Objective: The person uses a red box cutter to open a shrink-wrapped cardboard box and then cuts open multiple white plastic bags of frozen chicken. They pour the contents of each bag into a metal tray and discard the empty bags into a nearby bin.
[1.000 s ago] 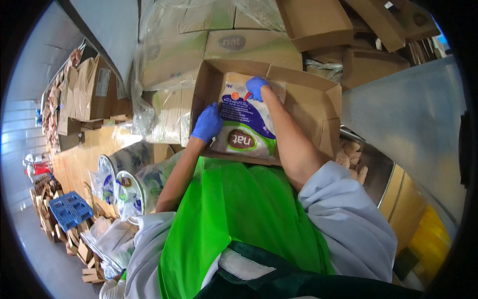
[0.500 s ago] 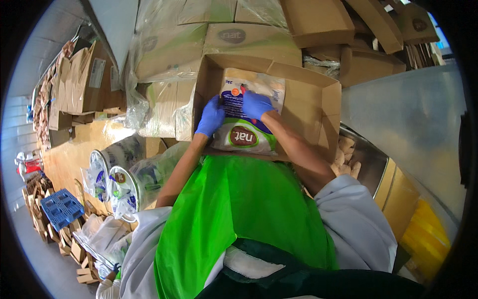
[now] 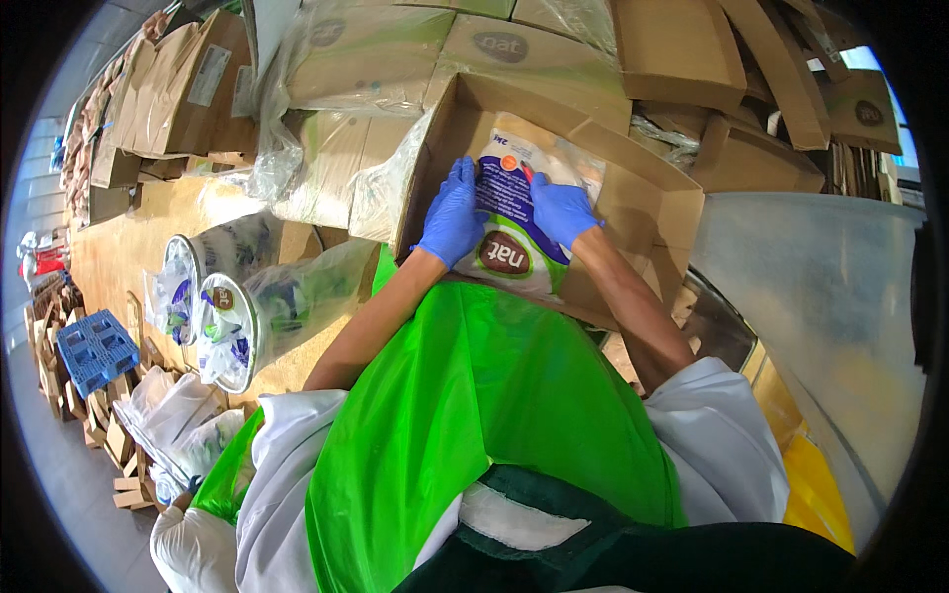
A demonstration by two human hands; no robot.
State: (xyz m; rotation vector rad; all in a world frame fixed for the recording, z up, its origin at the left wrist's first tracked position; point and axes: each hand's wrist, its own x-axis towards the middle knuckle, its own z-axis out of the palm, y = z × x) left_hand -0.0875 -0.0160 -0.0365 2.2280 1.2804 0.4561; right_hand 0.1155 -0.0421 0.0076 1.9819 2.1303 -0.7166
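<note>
Red object point(image 3: 528, 173) (kind unclear) mostly hidden by right hand point(image 3: 563, 210), bag point(image 3: 507, 194) partly covered by left hand point(image 3: 452, 215)

The right hand point(image 3: 565, 211), a second ago at the top of the bag point(image 3: 504, 255), has dropped to the bag's right side; the slim red thing point(image 3: 527, 173) that pointed down from it now points up past its fingers. The left hand point(image 3: 452, 215) has moved up and right in the frame, its thumb now spread onto the bag. The carton point(image 3: 643, 212) has shifted rightward and slants more steeply. The blue pallet point(image 3: 97, 351) has slid toward the left rim. At lower left, more of another person's green apron point(image 3: 227, 474) and white sleeve point(image 3: 193, 553) has come in.
</note>
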